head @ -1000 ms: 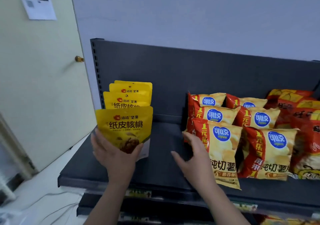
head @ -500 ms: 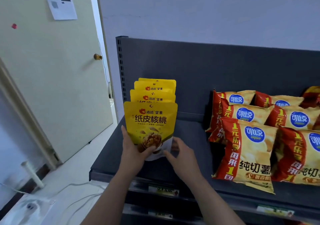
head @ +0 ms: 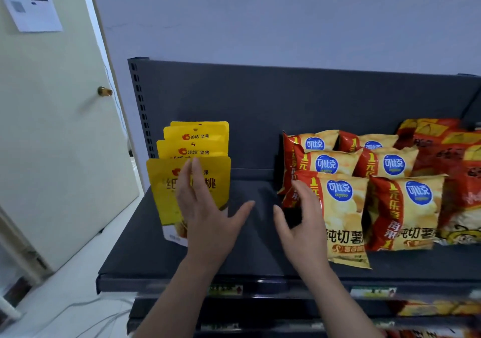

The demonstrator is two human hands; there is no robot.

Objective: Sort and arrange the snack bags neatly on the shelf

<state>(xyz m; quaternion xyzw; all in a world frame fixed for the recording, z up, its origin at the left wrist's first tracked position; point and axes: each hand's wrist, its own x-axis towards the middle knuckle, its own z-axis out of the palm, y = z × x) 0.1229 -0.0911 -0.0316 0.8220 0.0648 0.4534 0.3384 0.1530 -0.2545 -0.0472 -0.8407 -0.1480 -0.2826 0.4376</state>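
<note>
Dark grey metal formed the shelf [head: 260, 254] across the middle and right of the frame. At left centre stood a row of yellow pouches [head: 197, 140], upright one behind another, each top showing above the next; the front pouch [head: 162, 197] stood nearest the shelf's front edge. The left hand [head: 205, 215] lay flat over the face of that front pouch, fingers straight and pointing up, thumb spread to the right, gripping nothing. A bare stretch of shelf parted the pouches from the chip bags [head: 390, 166] at right centre, orange and red with round blue logos, set in two columns three deep. The right hand [head: 299, 223] hovered at the left edge of the front left chip bag [head: 343, 218], fingers loosely curved, thumb out to the left, holding nothing; whether its fingertips touched the bag could not be told. Red bags [head: 447, 155] were piled at the far right edge, just beside the chip bags. Blurred price labels [head: 225, 289] ran along the shelf's front lip at the bottom. A cream door [head: 52, 142] with a brass knob [head: 105, 91] filled the left of the frame, a sheet of paper [head: 31, 2] stuck at its upper left, and a pale wall [head: 286, 12] spanned the top.
</note>
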